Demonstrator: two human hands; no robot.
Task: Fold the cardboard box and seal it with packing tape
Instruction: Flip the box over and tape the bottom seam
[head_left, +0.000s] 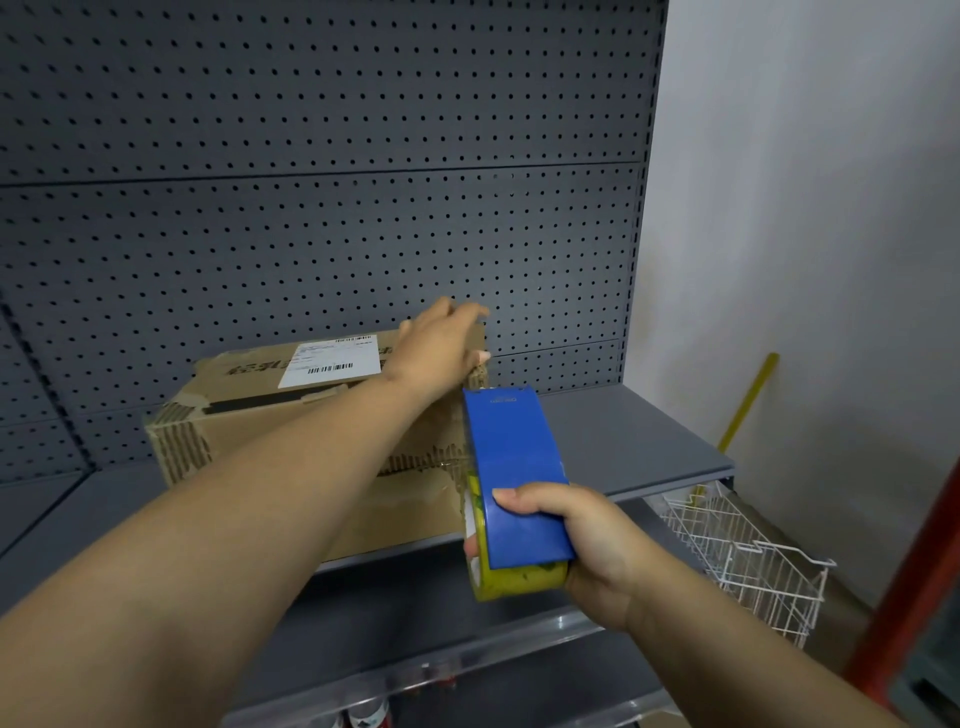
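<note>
A worn brown cardboard box (249, 436) with a white shipping label (332, 361) on top sits on the grey metal shelf (623, 436). Its top flaps lie closed with a dark gap between them. My left hand (441, 348) rests on the box's far right top corner, fingers curled over the edge. My right hand (587, 545) grips a blue tape dispenser (519, 478) holding a yellowish tape roll (511, 579). The dispenser's front end sits against the box's right side, near the upper edge.
A grey pegboard (322, 182) backs the shelf. A white wire basket (743, 551) hangs at lower right. A yellow stick (748, 400) leans on the white wall. A lower shelf rail (467, 670) and bottles show below. An orange post (919, 587) stands at right.
</note>
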